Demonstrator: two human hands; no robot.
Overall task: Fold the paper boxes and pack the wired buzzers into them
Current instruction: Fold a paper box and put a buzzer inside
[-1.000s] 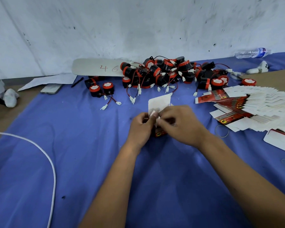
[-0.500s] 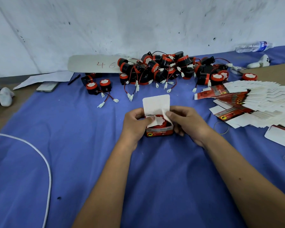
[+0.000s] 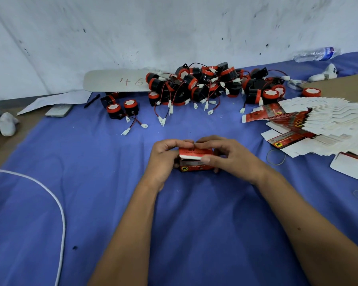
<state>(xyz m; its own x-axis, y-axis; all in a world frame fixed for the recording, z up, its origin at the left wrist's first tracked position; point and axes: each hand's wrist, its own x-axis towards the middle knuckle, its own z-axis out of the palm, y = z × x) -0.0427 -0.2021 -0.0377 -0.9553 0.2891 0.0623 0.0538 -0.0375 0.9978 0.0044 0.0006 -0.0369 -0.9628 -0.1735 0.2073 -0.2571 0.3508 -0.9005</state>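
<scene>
Both hands at table centre: left hand (image 3: 163, 159) and right hand (image 3: 225, 155) curl round a red paper box (image 3: 195, 162), fingertips pinching its top flap down. Buzzer pile (image 3: 205, 85) far, against the wall. Flat box stack (image 3: 310, 124) fanned far right. White cable (image 3: 56, 203) near left on the blue cloth (image 3: 91, 162).

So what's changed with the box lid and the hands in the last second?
The box lid flap, standing open half a second ago with the buzzer showing, is folded down over the top. Left hand and right hand still grip the box. The buzzer pile and flat boxes are unchanged.
</scene>
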